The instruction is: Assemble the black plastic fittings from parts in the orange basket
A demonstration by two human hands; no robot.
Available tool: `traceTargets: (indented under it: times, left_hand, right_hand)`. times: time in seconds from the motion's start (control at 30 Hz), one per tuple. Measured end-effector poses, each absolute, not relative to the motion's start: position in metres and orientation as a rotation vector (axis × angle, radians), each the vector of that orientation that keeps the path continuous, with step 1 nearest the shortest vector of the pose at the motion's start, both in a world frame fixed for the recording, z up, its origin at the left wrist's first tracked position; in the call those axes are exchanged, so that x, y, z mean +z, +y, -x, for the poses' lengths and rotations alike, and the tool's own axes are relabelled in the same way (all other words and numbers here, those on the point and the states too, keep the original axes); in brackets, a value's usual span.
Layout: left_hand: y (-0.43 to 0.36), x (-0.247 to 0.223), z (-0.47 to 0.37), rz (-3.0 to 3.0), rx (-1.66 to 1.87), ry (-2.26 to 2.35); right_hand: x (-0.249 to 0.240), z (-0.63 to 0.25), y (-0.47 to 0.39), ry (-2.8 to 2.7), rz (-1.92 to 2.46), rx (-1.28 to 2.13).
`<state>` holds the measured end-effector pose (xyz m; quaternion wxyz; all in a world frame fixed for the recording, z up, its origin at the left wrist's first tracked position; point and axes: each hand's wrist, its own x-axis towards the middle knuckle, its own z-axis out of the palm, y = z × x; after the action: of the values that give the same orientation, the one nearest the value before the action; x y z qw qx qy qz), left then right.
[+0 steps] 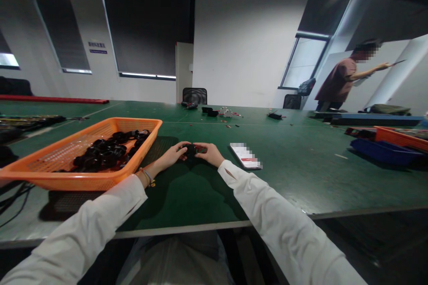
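Note:
Between my two hands, just above the green table (187, 205), is a small black part (191, 149); its exact kind is too small to make out. My left hand (173, 154) closes on it from the left, thumb and fingers pinched against its side. From the right, my right hand (210, 153) grips it, with something reddish showing near the fingertips. An orange plastic basket (142, 153) stands left of my left hand. Inside lie several shiny black round parts (109, 151). A phone (245, 156) with a lit screen lies right of my right hand.
Small black and white items (224, 111) lie at the far side of the table. A blue tray (384, 151) and an orange basket (404, 138) stand at the right. Cables (20, 200) hang by the left. Beyond the table, a person (341, 75) stands at the right.

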<state>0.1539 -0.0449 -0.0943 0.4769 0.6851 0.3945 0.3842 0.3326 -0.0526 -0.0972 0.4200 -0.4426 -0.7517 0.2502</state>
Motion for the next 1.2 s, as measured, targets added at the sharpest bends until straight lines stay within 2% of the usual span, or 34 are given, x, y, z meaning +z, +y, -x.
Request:
traceTargets:
  times: [0.23,0.57,1.2]
  left_hand:
    - [-0.0451,-0.0977,-0.155,-1.651,0.958,0.901]
    - [-0.0507,-0.0936,-0.1576,-1.619,0.95,0.942]
    - [-0.0469,-0.0958,-0.1549,-1.671,0.955,0.917]
  right_hand:
    - [-0.0971,-0.3331,-0.0547,-1.888,1.108,0.556]
    - [-0.0988,-0.3322,-0.0548,-1.831,1.05,0.658]
    - [-0.1007,-0.3333,-0.0512,-1.855,1.076,0.621]
